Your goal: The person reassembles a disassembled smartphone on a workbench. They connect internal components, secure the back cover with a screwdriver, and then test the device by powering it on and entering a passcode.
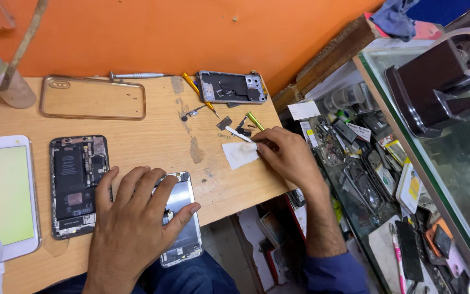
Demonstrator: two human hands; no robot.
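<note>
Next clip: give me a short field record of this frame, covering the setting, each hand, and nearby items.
Setting: wooden workbench against an orange wall
Left hand: flat on a detached phone screen
Right hand: pinching a small white cloth
Beside left hand: opened phone body
Far edge: clear phone case, second phone frame, screwdriver

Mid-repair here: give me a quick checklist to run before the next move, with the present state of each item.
1. Left hand steadies the phone screen part: ok, palm flat on it.
2. Right hand has the white wipe: ok, fingertips on its edge.
3. Opened phone body lies flat, clear of both hands: ok.
4. Screwdrivers within reach: ok.
5. Loose small parts safe from the table edge: cannot tell.
</note>
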